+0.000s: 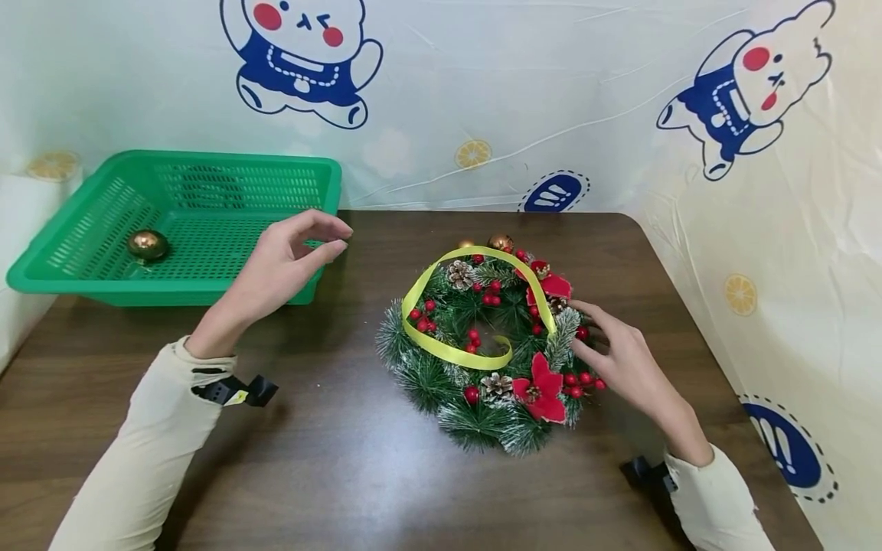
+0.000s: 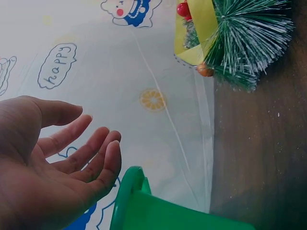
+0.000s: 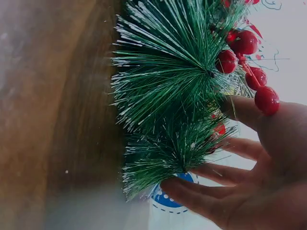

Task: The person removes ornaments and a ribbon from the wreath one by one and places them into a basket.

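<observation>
A green Christmas wreath (image 1: 420,375) with frosted needles, red berries, pinecones and red poinsettia flowers lies on the table. A yellow ribbon (image 1: 455,354) curves in a loose loop over its top, one end curling near the centre. At the wreath's right side, my right hand (image 1: 630,367) touches the needles with thumb and fingers loosely spread; in the right wrist view some fingertips are hidden by needles (image 3: 168,81). My left hand (image 1: 272,264) hovers by the basket's right end, fingers relaxed and holding nothing; the left wrist view shows its palm (image 2: 53,187) bare.
A green plastic basket (image 1: 172,287) stands at the back left with a copper bauble (image 1: 148,245) inside. Another copper bauble (image 1: 501,242) shows at the wreath's far edge. A printed sheet (image 1: 427,99) covers the wall behind and at right of the brown table (image 1: 331,474).
</observation>
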Tool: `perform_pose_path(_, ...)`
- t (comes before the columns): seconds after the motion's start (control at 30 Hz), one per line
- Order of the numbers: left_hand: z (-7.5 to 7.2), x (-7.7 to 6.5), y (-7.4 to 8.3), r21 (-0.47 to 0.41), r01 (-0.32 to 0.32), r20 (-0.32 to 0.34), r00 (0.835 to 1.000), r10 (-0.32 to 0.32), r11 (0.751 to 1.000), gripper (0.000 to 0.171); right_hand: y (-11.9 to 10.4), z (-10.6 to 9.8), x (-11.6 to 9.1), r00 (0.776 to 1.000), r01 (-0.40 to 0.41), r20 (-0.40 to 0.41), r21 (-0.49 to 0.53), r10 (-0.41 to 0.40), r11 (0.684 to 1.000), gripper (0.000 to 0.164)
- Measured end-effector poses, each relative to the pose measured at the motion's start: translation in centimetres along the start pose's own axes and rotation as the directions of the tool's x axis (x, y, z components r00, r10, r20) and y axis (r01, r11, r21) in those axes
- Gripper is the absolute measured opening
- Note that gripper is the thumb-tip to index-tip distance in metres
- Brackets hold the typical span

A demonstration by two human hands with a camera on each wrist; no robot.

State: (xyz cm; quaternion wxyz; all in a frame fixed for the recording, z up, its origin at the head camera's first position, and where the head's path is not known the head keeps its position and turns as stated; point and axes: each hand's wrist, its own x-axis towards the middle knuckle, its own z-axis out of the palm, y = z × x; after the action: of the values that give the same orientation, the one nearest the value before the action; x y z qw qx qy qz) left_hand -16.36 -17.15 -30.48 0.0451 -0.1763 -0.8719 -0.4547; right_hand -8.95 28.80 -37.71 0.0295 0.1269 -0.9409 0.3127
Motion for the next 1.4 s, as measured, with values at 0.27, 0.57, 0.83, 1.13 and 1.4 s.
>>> perform_pose_path(0.27,1.0,0.2,-0.4,-0.011,0.007,0.028,1.0,-0.006,1.0,0.024,0.6,0.2,1.4,0.997,0.03,0.075,0.034,-0.033,0.999,0.063)
perform_pose_path(0.57,2.1,0.3,-0.7,-0.006,0.018,0.065,0.998,-0.018,1.0,0.023,1.3,0.4,2.8,0.98,0.117,0.159,0.048,-0.123,0.992,0.07)
perform_pose_path(0.83,3.2,0.7,-0.6,-0.042,0.01,0.1,0.995,-0.006,0.999,0.022,1.0,-0.1,1.3,0.996,0.034,0.08,0.142,-0.046,0.989,0.055)
perform_pose_path(1.13,5.2,0.9,-1.3,-0.074,-0.025,0.143,0.989,0.035,0.997,0.023,0.6,0.9,0.4,0.992,-0.022,0.123,0.125,0.006,0.992,0.056)
perform_pose_path(1.4,5.7,0.8,-2.1,-0.076,-0.013,0.142,0.99,0.024,0.997,0.026,0.9,1.7,1.0,0.988,0.106,0.106,0.096,-0.116,0.99,0.054)
